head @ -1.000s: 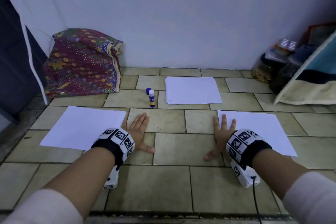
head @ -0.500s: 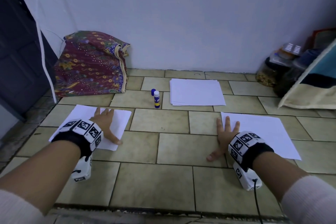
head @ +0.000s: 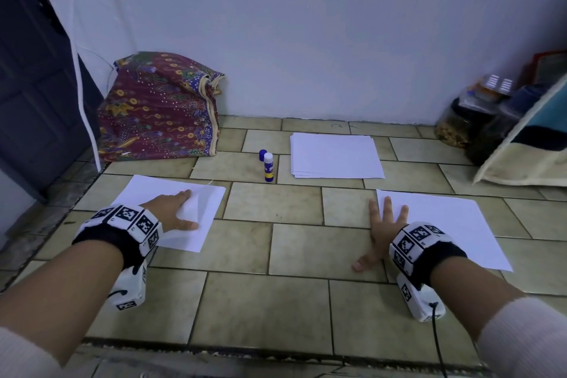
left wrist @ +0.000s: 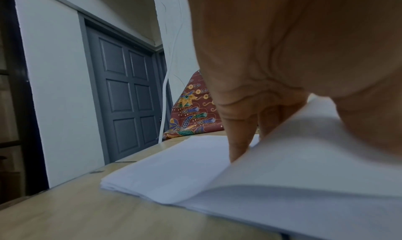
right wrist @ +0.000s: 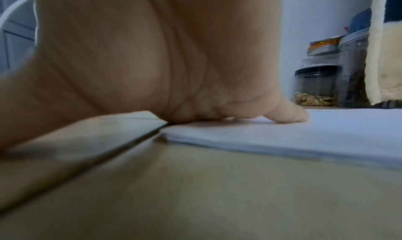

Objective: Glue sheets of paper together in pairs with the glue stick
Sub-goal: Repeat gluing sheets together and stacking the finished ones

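Observation:
My left hand (head: pixel 187 210) lies on the left stack of white paper (head: pixel 144 193) and pinches its top sheet (head: pixel 198 205), whose right part curls up off the stack. In the left wrist view the fingers (left wrist: pixel 237 132) press into the fold of the raised sheet (left wrist: pixel 304 149) above the stack (left wrist: pixel 174 166). My right hand (head: pixel 380 230) rests flat on the floor, fingers spread, with fingertips on the left edge of the right paper (head: pixel 445 224). An uncapped glue stick (head: pixel 268 170) stands upright beside its blue cap (head: pixel 262 154), left of the far paper stack (head: pixel 336 155).
A patterned cloth bundle (head: pixel 159 110) leans on the wall at back left, by a dark door (head: pixel 33 86). Jars (head: pixel 460 123) and a cushion (head: pixel 527 147) fill the back right corner. Tiled floor (head: pixel 270 301) spreads between my arms.
My left hand moved left from the floor onto the left stack and has lifted the top sheet's edge. The right hand stayed put. The head view shifted slightly.

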A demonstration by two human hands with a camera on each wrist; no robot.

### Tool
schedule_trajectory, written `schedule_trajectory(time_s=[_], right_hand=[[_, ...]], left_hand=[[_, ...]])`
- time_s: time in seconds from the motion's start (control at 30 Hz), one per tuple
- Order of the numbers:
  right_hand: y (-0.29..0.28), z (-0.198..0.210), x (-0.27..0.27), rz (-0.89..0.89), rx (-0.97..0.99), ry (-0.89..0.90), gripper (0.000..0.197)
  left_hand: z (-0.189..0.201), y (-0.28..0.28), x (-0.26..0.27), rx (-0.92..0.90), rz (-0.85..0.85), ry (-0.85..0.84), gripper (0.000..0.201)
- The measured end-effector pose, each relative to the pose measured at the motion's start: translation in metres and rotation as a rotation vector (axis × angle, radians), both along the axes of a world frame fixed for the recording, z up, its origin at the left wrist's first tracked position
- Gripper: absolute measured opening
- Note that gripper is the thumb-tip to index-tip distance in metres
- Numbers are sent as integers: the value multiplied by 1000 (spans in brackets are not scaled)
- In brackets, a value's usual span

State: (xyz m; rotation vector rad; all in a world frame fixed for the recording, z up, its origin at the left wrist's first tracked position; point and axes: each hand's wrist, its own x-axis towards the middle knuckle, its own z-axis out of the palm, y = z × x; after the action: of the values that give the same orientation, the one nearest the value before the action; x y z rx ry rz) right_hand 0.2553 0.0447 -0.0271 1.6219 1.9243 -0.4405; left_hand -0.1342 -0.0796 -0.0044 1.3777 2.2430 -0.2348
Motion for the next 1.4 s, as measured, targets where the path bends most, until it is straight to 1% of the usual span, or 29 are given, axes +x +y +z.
schedule_trajectory(time_s=[0.07, 0.13, 0.17, 0.27, 0.33, 0.4, 0.53, 0.63, 0.73, 0.83, 0.9, 1.0, 1.1, 1.17, 1.27, 1.3, 1.33, 1.37, 1.4], right_hand=[[0, 0, 0, 0, -1, 1, 156], [0, 1, 0, 2, -1, 1, 155], [0, 1, 0, 2, -3, 1, 155], [0, 1, 0, -1, -7, 5, 155], [0, 1, 0, -3, -8, 6, 156], [0, 2, -1, -6, -10, 8, 156], [-1, 2, -1, -7, -11, 0, 156], [-1, 1, -1, -8, -10, 6, 156], [0, 1, -1, -4, 0, 4, 155], [0, -1, 0, -1, 5, 5, 155], [0, -2, 0, 0, 12, 6, 155], [1, -3, 1, 5, 22, 10, 155], [2, -4, 1, 12, 28, 10, 157], [3, -4, 1, 13, 22, 9, 157], [5, 3, 0, 17, 19, 11, 154], [6, 6, 1, 19, 25, 17, 151], [7, 8, 2, 22, 37, 27, 148], [9, 9, 3, 28, 54, 40, 146], [12, 10, 3, 37, 80, 55, 145]], left_hand=[[-2, 0, -2, 67, 49, -68, 99], [-3, 0, -4, 133, 62, -120, 91], [-4, 0, -4, 137, 52, -117, 84], [-6, -3, -5, 101, -7, -38, 65], [-7, -4, -7, 122, -9, -46, 56], [-5, -4, -7, 125, -11, -49, 52], [3, -5, -3, 93, -10, -24, 52], [11, -4, -1, 77, -13, 3, 42], [36, 0, 24, 134, -57, 78, 33], [63, 8, 75, 164, -200, 145, 22], [74, 14, 116, 172, -288, 182, 27], [64, 24, 177, 139, -438, 180, 36], [41, 35, 213, 150, -426, 55, 29], [27, 38, 222, 93, -401, -23, 33], [18, 38, 217, -2, -396, -39, 55], [16, 39, 211, -20, -420, -45, 55], [15, 40, 205, -28, -454, -57, 47], [14, 41, 198, -28, -494, -71, 33], [13, 41, 189, -21, -535, -76, 34]])
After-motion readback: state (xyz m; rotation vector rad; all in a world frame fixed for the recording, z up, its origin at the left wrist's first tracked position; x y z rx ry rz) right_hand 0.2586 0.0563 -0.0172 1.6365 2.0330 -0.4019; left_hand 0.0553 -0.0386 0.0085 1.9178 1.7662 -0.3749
